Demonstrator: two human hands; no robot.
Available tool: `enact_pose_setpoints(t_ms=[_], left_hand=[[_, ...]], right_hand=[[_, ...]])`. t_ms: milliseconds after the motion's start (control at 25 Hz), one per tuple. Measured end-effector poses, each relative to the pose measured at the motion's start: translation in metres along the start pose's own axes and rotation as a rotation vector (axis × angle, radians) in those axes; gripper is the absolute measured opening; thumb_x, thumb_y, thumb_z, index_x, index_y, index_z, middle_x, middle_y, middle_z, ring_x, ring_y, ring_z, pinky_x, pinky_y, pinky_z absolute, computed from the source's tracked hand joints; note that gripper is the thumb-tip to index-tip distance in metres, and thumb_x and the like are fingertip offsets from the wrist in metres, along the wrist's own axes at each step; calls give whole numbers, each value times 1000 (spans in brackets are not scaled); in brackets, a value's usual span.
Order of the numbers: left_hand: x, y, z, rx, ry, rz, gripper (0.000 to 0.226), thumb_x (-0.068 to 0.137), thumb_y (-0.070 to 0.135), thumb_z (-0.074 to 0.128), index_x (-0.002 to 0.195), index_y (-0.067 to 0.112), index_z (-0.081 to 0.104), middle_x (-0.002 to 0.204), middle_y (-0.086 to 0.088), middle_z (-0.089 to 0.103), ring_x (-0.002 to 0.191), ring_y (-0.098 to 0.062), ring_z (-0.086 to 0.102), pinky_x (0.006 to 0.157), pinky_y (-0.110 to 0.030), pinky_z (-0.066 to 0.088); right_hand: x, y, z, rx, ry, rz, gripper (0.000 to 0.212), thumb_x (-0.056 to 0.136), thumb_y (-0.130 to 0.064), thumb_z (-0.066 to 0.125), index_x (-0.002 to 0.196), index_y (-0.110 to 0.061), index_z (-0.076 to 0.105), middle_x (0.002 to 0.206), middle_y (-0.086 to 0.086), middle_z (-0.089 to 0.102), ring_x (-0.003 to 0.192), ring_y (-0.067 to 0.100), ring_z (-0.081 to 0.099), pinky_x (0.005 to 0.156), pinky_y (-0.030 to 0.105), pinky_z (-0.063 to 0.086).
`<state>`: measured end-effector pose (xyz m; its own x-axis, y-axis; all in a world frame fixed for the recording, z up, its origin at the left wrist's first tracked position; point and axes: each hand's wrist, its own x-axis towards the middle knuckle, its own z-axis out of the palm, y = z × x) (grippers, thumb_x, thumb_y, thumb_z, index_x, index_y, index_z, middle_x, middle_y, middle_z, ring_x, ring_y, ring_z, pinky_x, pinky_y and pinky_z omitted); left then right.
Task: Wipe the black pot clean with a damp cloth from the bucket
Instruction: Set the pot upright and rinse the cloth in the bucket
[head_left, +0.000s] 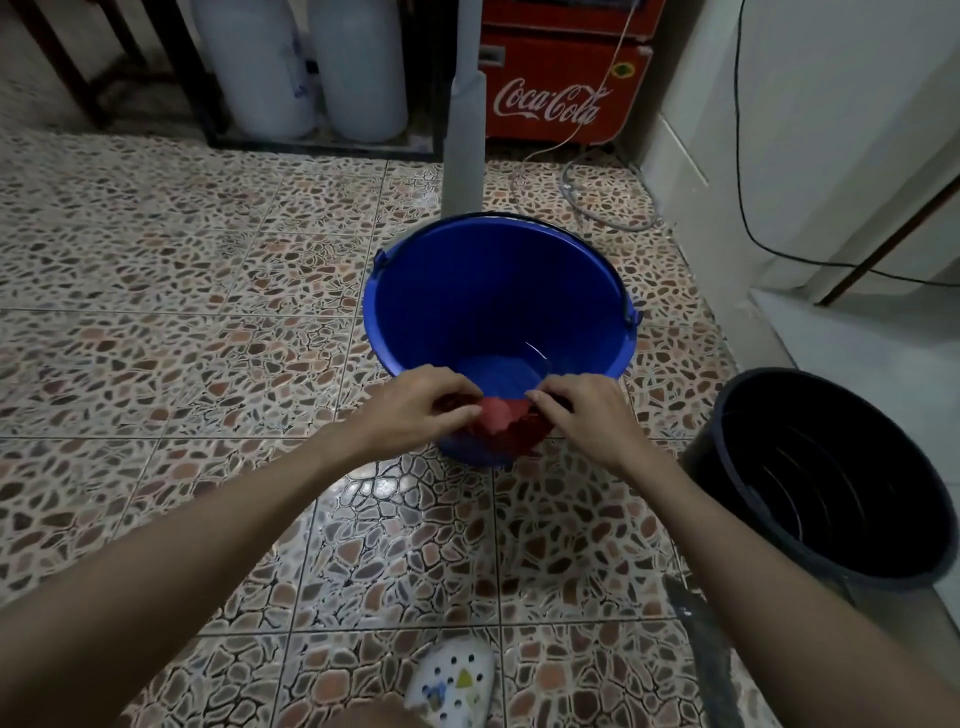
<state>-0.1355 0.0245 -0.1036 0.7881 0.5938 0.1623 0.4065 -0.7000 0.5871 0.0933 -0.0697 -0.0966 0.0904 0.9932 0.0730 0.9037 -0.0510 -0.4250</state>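
A blue bucket with a dark wire handle stands on the tiled floor, a little water in its bottom. Over its near rim hangs a red cloth, bunched up. My left hand pinches the cloth's left side and my right hand pinches its right side. The black pot, a large round plastic planter with a ribbed inside, stands on the floor to the right of the bucket, apart from both hands.
A grey post rises just behind the bucket. Behind it stand two white water jugs and a red Coca-Cola cooler. A white wall with a black cable runs along the right. A white clog is at the bottom.
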Motion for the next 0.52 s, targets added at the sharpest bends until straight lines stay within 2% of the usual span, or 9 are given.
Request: enact_pose_setpoints(t_ms=[120,320,440,520], left_hand=[[-1,1,4,54,31,48,25,92,26,69,113,13,71,100,0,71,88,-10,58,78,-21,44],[-3,4,2,83,24,50,25,93,26,68,114,14,71,100,-1,71,88,-11,59,78,-23,47],[-1,10,2,130,15,15,25,96,33,60,111,17,71,98,1,70,89,-13,60,77,-25,46],[4,13,4,177,30,-13,28,100,36,52,109,18,70,99,1,70,91,-16,61,79,-31,47]], right_hand=[[-6,0,7,-96,20,-61,26,101,-31,49,99,-17,71,88,0,73,85,22,63,91,42,43],[-6,-1,10,-141,5,-70,26,103,-30,43,105,-19,67,93,-1,71,90,21,61,101,41,37],[-8,-1,6,-146,-10,-63,29,103,-32,42,112,-19,66,105,0,70,102,21,60,105,40,35],[-10,-1,3,-110,9,-36,32,104,-34,42,123,-18,62,117,0,67,115,20,55,113,41,28]])
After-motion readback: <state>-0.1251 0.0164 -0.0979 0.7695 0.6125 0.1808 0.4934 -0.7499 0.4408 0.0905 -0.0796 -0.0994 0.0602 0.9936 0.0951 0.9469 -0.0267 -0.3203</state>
